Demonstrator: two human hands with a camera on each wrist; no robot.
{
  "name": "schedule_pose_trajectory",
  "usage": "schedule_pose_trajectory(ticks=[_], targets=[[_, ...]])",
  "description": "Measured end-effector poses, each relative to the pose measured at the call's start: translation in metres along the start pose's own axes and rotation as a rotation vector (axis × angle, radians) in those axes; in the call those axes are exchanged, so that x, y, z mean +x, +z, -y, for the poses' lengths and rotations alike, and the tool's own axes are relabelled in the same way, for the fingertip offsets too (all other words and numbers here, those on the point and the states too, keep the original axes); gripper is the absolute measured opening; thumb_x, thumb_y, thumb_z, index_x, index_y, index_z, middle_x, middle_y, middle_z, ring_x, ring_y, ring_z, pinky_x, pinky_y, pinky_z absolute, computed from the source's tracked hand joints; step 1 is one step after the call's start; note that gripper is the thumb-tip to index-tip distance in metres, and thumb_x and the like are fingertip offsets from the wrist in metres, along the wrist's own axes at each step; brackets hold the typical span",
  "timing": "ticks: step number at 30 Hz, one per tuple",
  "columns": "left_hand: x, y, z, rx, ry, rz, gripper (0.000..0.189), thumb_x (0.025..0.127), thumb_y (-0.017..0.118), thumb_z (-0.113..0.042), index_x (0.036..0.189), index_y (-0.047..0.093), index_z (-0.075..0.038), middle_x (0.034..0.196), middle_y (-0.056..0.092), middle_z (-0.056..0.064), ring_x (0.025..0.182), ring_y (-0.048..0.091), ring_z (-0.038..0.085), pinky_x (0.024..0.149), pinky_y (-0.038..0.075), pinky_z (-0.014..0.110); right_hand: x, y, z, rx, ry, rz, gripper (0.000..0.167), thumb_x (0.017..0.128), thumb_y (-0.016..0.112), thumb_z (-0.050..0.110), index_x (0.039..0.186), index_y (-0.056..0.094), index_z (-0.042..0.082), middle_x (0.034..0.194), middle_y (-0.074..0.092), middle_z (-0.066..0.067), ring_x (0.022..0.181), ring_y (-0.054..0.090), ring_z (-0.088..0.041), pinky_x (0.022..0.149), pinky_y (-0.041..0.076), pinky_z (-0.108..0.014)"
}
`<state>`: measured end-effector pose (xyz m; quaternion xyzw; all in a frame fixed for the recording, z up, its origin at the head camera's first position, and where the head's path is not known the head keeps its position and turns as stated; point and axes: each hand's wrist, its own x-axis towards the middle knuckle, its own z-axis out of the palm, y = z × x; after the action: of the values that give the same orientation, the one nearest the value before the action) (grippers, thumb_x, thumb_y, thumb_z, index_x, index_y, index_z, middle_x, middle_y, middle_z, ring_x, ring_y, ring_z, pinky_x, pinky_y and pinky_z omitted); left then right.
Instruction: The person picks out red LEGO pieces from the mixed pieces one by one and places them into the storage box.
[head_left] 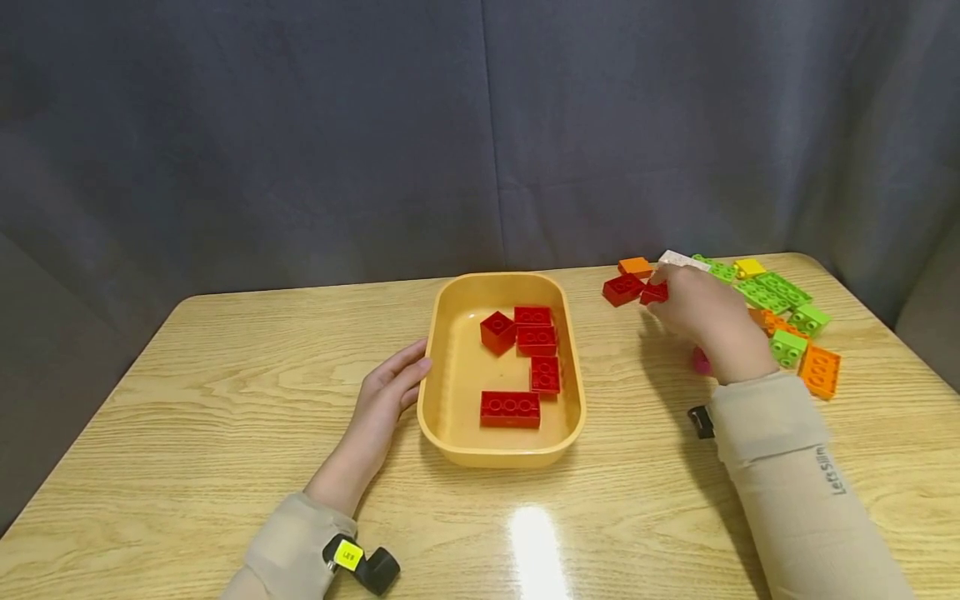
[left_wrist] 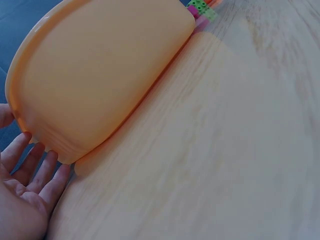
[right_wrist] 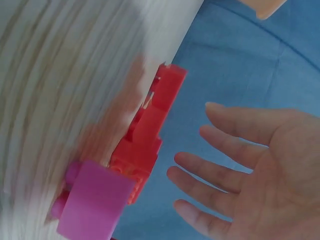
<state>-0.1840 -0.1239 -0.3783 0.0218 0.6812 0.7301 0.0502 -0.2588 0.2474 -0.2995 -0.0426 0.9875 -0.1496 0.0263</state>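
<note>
A yellow tray point(head_left: 457, 437) holds several red building bricks point(head_left: 510, 408). My left hand point(head_left: 386, 392) is at its left side. In the left wrist view, fairly straight fingers point(left_wrist: 47, 172) touch the tray's outer wall point(left_wrist: 100, 75), the thumb by the rim. Over the pile at the right, my right hand point(head_left: 701, 312) is above a red brick point(head_left: 654, 292), partly hiding it. Another red brick point(head_left: 623, 289) lies just left of it. In the right wrist view, the spread fingers point(right_wrist: 210, 175) hold nothing and appear apart from the red bricks point(right_wrist: 152, 112).
Around the right hand lie a white brick point(head_left: 682, 260), green bricks point(head_left: 776, 292), a yellow brick point(head_left: 748, 267), orange bricks point(head_left: 820, 372) and a magenta brick point(right_wrist: 97, 200). A dark curtain point(head_left: 337, 150) hangs behind the wooden table point(head_left: 225, 400).
</note>
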Motion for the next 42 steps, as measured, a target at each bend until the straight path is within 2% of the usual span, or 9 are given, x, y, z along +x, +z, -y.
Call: schedule_pose_trajectory(ticks=[6, 12, 19, 25, 31, 38, 42], targets=[[-0.001, -0.001, 0.0, 0.005, -0.006, -0.003, 0.048, 0.101, 0.057, -0.026, 0.145, 0.049, -0.009, 0.145, 0.05, 0.004, 0.126, 0.054, 0.02, 0.099, 0.049, 0.026, 0.001, -0.002, -0.006, 0.015, 0.027, 0.045, 0.049, 0.093, 0.064, 0.021, 0.132, 0.05, -0.006, 0.124, 0.056, -0.03, 0.101, 0.052, -0.042, 0.083, 0.046, -0.059], [0.0, -0.002, 0.0, -0.002, -0.002, 0.0, 0.048, 0.101, 0.057, -0.025, 0.146, 0.049, -0.009, 0.146, 0.049, 0.004, 0.126, 0.054, 0.02, 0.099, 0.049, 0.026, 0.0, -0.004, -0.012, -0.021, 0.081, 0.036, 0.051, 0.092, 0.063, 0.019, 0.132, 0.047, -0.01, 0.119, 0.055, -0.032, 0.098, 0.051, -0.045, 0.079, 0.047, -0.061], [0.0, -0.003, 0.001, -0.007, 0.0, 0.004, 0.048, 0.101, 0.057, -0.025, 0.145, 0.049, -0.009, 0.145, 0.05, 0.004, 0.126, 0.054, 0.02, 0.099, 0.049, 0.026, 0.001, -0.001, -0.018, -0.02, 0.102, 0.05, 0.048, 0.09, 0.062, 0.017, 0.127, 0.05, -0.011, 0.11, 0.057, -0.03, 0.091, 0.052, -0.043, 0.073, 0.047, -0.055], [0.0, -0.002, 0.001, -0.005, 0.003, 0.005, 0.048, 0.101, 0.057, -0.025, 0.146, 0.049, -0.009, 0.146, 0.049, 0.003, 0.126, 0.054, 0.021, 0.099, 0.049, 0.026, 0.003, 0.003, -0.024, -0.023, 0.126, 0.053, 0.058, 0.09, 0.066, 0.019, 0.13, 0.042, -0.015, 0.116, 0.053, -0.034, 0.097, 0.052, -0.047, 0.081, 0.047, -0.062], [0.0, 0.0, 0.0, -0.006, 0.001, -0.003, 0.048, 0.101, 0.057, -0.025, 0.145, 0.05, -0.009, 0.145, 0.05, 0.003, 0.126, 0.054, 0.02, 0.098, 0.049, 0.026, 0.003, 0.007, -0.03, -0.016, 0.11, 0.039, 0.065, 0.088, 0.069, 0.019, 0.133, 0.039, -0.017, 0.124, 0.043, -0.037, 0.11, 0.044, -0.052, 0.09, 0.042, -0.068], [0.0, 0.0, -0.001, -0.011, 0.001, -0.005, 0.047, 0.101, 0.057, -0.025, 0.145, 0.05, -0.009, 0.145, 0.05, 0.004, 0.126, 0.054, 0.021, 0.099, 0.049, 0.026, 0.004, 0.007, -0.034, 0.008, 0.102, 0.119, 0.064, 0.088, 0.071, 0.022, 0.131, 0.042, -0.015, 0.12, 0.048, -0.032, 0.103, 0.047, -0.047, 0.088, 0.045, -0.062], [-0.001, 0.0, -0.001, -0.014, -0.001, -0.006, 0.048, 0.101, 0.057, -0.024, 0.145, 0.049, -0.009, 0.145, 0.05, 0.004, 0.126, 0.054, 0.021, 0.098, 0.049, 0.026, 0.005, 0.007, -0.035, 0.001, 0.105, 0.129, 0.066, 0.088, 0.071, 0.023, 0.131, 0.04, -0.015, 0.12, 0.048, -0.033, 0.103, 0.047, -0.047, 0.088, 0.045, -0.062]])
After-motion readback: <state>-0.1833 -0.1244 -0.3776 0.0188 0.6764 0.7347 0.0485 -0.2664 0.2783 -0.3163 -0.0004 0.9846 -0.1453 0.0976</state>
